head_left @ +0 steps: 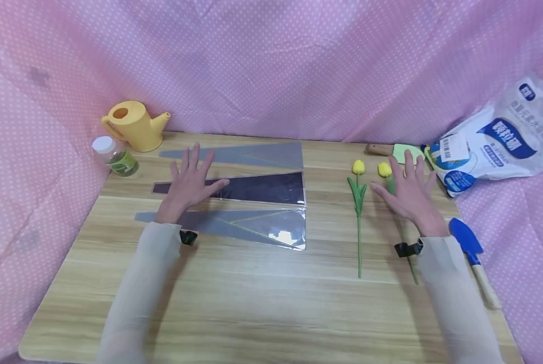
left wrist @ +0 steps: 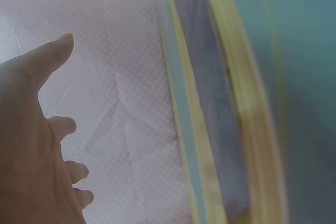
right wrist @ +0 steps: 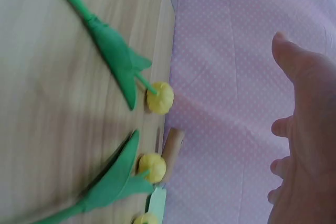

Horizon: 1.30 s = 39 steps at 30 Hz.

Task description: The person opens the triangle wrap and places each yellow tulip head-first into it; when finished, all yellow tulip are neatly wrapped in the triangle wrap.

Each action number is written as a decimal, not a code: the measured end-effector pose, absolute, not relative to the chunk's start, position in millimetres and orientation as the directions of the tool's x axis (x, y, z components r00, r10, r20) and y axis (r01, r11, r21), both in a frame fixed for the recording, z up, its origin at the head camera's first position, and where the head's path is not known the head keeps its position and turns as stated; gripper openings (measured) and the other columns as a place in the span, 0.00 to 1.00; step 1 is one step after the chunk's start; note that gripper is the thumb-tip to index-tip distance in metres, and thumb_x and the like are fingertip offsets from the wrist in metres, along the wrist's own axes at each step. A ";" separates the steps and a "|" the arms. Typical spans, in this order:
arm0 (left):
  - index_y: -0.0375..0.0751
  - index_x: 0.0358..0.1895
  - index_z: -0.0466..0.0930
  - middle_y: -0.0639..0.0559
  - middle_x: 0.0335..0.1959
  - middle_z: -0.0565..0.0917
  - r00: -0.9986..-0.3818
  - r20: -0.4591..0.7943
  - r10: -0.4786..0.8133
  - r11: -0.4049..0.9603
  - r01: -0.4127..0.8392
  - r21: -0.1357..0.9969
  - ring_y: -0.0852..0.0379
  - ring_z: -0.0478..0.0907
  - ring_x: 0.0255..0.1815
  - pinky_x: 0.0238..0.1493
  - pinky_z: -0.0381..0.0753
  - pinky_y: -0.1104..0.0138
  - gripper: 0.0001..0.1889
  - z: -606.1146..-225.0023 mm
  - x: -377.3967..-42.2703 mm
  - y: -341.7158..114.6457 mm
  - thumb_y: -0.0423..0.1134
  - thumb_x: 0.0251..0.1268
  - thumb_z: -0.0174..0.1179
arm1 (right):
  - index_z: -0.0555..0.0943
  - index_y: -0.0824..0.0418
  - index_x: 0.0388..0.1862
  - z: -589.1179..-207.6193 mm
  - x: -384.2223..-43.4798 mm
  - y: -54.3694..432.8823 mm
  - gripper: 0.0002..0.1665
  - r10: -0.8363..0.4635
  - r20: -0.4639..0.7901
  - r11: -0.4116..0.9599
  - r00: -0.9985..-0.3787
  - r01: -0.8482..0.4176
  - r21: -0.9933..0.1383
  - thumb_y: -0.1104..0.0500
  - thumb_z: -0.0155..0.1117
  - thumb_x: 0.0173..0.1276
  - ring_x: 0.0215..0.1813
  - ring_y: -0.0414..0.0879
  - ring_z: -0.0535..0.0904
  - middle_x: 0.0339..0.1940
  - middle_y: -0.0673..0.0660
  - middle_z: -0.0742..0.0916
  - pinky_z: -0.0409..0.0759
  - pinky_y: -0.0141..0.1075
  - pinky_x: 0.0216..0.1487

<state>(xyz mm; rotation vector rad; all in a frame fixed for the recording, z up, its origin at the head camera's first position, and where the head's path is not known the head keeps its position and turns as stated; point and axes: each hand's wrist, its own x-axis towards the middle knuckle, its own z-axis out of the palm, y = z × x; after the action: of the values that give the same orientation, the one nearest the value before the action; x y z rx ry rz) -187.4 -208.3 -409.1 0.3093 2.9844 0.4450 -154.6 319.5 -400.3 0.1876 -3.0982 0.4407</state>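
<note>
Fingers spread, my left hand (head_left: 189,182) hovers over a dark wedge-shaped sheet (head_left: 271,188) and holds nothing. On either side of that sheet lie two grey wedge-shaped sheets, a far one (head_left: 276,154) and a near one with yellow lines (head_left: 249,225). My right hand (head_left: 408,197), also spread and holding nothing, is above an artificial yellow tulip (head_left: 384,169) and partly covers it. Just left of this hand lies another artificial tulip (head_left: 358,202) with green leaves. A third yellow bloom (right wrist: 146,219) shows at the bottom of the right wrist view.
At the back left stand a yellow watering can (head_left: 139,129) and a white-capped jar (head_left: 121,161). A green-bladed trowel (head_left: 407,153) lies at the back right, near a white printed bag (head_left: 503,136). A blue trowel (head_left: 467,237) lies along the right edge. Pink dotted cloth (head_left: 271,65) surrounds the table.
</note>
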 end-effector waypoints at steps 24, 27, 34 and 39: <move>0.57 0.82 0.37 0.42 0.83 0.27 -0.966 -0.089 0.244 0.933 0.209 0.292 0.33 0.27 0.83 0.77 0.29 0.33 0.47 -414.0 -234.6 -168.9 0.72 0.68 0.44 | 0.44 0.57 0.83 -406.4 -222.1 249.2 0.53 -0.245 -0.035 0.933 -0.969 -0.226 -0.281 0.28 0.44 0.73 0.83 0.71 0.33 0.84 0.69 0.42 0.34 0.73 0.76; 0.57 0.82 0.36 0.43 0.83 0.27 -0.964 -0.104 0.243 0.935 0.204 0.291 0.33 0.28 0.83 0.77 0.30 0.33 0.47 -417.1 -238.8 -164.7 0.71 0.68 0.44 | 0.44 0.58 0.83 -410.8 -230.4 241.6 0.53 -0.249 -0.037 0.935 -0.968 -0.230 -0.270 0.27 0.42 0.73 0.82 0.72 0.35 0.84 0.68 0.43 0.35 0.71 0.77; 0.55 0.82 0.37 0.42 0.83 0.28 -0.951 -0.151 0.269 0.931 0.217 0.292 0.33 0.27 0.83 0.77 0.33 0.32 0.46 -423.8 -248.4 -152.2 0.70 0.70 0.44 | 0.43 0.57 0.83 -417.8 -246.3 222.9 0.53 -0.260 -0.097 0.937 -0.961 -0.226 -0.268 0.29 0.44 0.73 0.83 0.70 0.38 0.83 0.70 0.45 0.40 0.73 0.75; 0.54 0.82 0.39 0.39 0.84 0.33 -0.944 -0.173 0.281 0.931 0.224 0.289 0.33 0.29 0.84 0.78 0.35 0.33 0.46 -427.3 -256.0 -143.3 0.70 0.69 0.45 | 0.46 0.58 0.82 -426.1 -258.3 210.0 0.51 -0.272 -0.109 0.935 -0.956 -0.236 -0.263 0.31 0.46 0.74 0.83 0.71 0.42 0.83 0.71 0.50 0.47 0.73 0.75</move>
<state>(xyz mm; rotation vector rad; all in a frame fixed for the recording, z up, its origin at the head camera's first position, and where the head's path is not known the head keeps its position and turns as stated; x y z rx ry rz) -256.0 -143.3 -427.3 0.3808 2.8767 0.3939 -258.3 210.0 -426.1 0.4270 -3.2320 0.4099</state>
